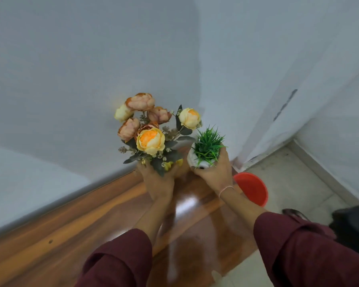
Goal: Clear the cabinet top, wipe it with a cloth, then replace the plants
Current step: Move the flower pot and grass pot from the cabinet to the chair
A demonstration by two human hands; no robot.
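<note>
Cabinet top (60, 220), glossy brown wood, runs along the wall. Over its far end the left hand (159, 179) has its fingers clasped round the yellow pot of a peony arrangement (151, 139). A red bucket (253, 187) stands on the floor off its right edge. Also over that end, the right hand (216, 175) grips a small white-potted grass plant (207, 148). Held one-handed, the top-heavy blooms could tip. No writing is legible.

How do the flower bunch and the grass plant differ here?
The flower bunch has large orange, cream and pink blooms and spreads wide; the grass plant is a small spiky green tuft. The left hand grips the flower bunch, the right hand the grass plant. Both are held by the base over the cabinet top.
</note>
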